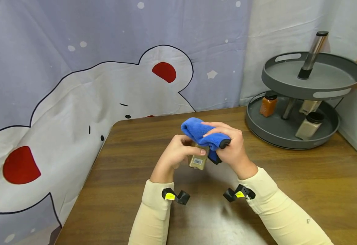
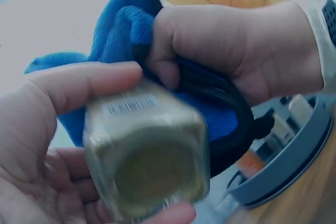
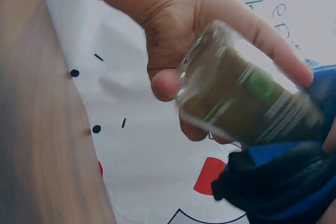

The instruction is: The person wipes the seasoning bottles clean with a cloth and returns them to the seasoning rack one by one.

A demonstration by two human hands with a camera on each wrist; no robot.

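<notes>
My left hand (image 1: 176, 152) grips a square clear spice jar (image 1: 198, 162) filled with greenish-brown powder, above the table. The jar is tilted, and in the left wrist view its base (image 2: 155, 174) and a barcode label face the camera. A blue cloth (image 1: 196, 130) with black edging is bunched in my right hand (image 1: 232, 144), which holds it over the jar's top end. That end is hidden by the cloth in every view. The right wrist view shows the jar's printed side with a green spot, slightly blurred.
A grey two-tier round rack (image 1: 291, 141) stands at the back right of the wooden table (image 1: 135, 163). Its lower tier carries an orange spice jar (image 1: 268, 104) and pale jars, one being a black-lidded jar (image 1: 308, 127). A printed curtain (image 1: 111, 85) hangs behind.
</notes>
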